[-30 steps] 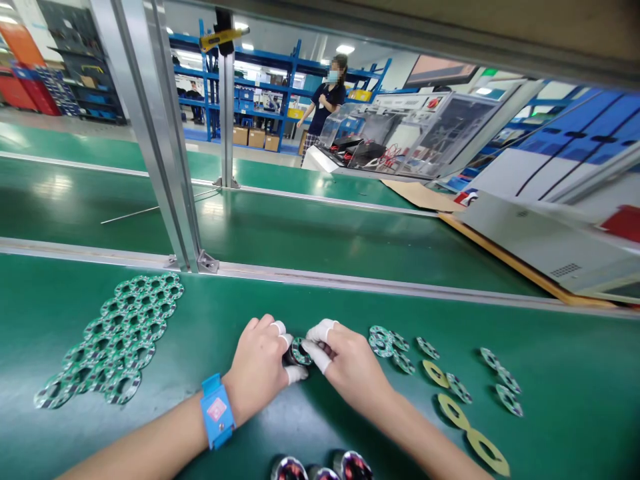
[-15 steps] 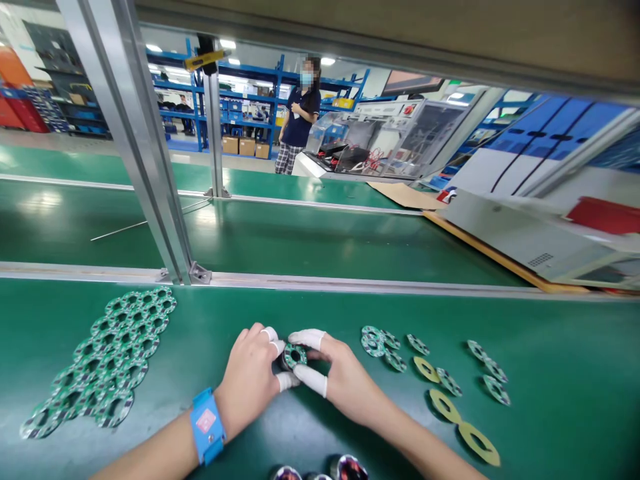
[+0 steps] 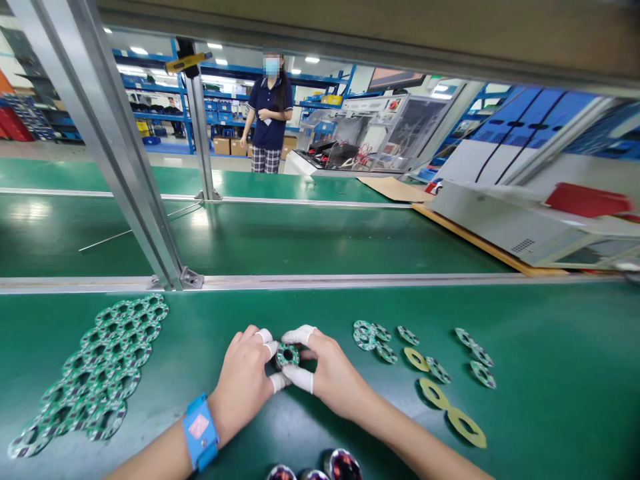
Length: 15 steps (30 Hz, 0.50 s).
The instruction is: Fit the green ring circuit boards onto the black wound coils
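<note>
A ring-shaped green circuit board (image 3: 295, 354) is held above the mat between my two hands, on top of a darker round part that is mostly hidden. My left hand (image 3: 245, 370) grips its left side with bent fingers, and white finger cots cover several fingertips. From the other side my right hand (image 3: 333, 377) pinches it between thumb and forefinger, both in white cots. A blue wrist strap (image 3: 201, 432) is on my left wrist. At the bottom edge stand several round metal parts with copper windings (image 3: 344, 465), partly cut off.
Many ring boards (image 3: 107, 360) lie in a block at left. Loose ring boards (image 3: 386, 352) and yellow rings (image 3: 465, 427) lie at right. A metal post (image 3: 117, 147) rises from the bench rail. Across the bench stand a person (image 3: 271, 113) and a grey machine cabinet (image 3: 500, 223).
The camera view has shifted slightly. Both hands keep their hold on the ring board, with little change in grip. The person across the bench has turned more toward the bench and lowered one arm.
</note>
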Tool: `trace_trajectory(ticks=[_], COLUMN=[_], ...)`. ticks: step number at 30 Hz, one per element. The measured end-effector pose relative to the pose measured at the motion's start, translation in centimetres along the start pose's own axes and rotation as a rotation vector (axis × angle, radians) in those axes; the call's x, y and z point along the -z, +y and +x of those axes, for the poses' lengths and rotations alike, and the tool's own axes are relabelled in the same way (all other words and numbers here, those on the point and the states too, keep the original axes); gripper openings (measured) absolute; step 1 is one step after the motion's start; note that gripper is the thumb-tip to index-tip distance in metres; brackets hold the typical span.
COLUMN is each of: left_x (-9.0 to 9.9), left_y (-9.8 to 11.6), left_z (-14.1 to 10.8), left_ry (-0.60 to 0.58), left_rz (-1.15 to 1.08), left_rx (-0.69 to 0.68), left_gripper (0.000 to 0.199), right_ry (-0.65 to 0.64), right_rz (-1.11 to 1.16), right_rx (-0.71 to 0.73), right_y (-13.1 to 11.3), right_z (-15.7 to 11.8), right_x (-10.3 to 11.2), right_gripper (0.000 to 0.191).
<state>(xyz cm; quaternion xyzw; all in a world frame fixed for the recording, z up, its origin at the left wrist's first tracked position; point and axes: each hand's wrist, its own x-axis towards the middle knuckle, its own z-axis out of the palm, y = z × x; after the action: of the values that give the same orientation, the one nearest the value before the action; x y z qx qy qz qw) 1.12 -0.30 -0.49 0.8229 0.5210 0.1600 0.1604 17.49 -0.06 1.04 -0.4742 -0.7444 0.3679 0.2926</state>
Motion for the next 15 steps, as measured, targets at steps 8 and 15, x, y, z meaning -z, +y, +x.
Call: trace_trajectory(ticks=[8, 15], left_x=[0.9, -0.6], left_y=[0.1, 0.0], left_z=[-1.1, -1.5], left_ry=[0.224, 0.311], left_rz=[-0.014, 0.243], left_rx=[-0.288, -0.535], left_gripper=[0.030, 0.024], right_ry=[-0.005, -0.165], right_rz=[0.064, 0.375], right_rx=[0.000, 0.005], right_y=[0.7, 2.7], right_z=[-0.2, -0.2], right_x=[0.2, 0.7], right_gripper=[0.030, 0.038])
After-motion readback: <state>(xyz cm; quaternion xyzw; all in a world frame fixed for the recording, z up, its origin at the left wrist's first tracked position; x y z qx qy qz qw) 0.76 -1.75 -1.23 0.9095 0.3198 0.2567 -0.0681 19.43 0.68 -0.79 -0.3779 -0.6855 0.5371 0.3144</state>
